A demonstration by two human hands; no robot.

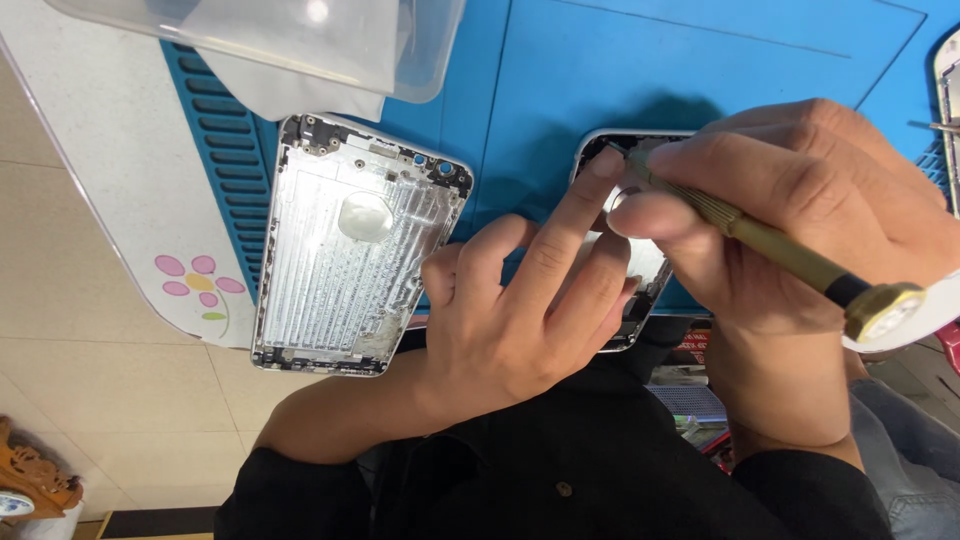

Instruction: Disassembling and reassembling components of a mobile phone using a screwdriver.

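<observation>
The silver metal phone housing (630, 250) under the hands lies on the blue mat (700, 70), right of an identical bare shell (355, 245). The left hand (520, 310) presses it flat, fingers spread; the right hand (800, 210) grips a brass-coloured screwdriver (770, 245), tip inside it.

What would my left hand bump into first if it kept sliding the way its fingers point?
The left hand lies on a phone housing, fingers aimed at the right hand holding the screwdriver; probably that thumb first, though depth is unclear.
</observation>
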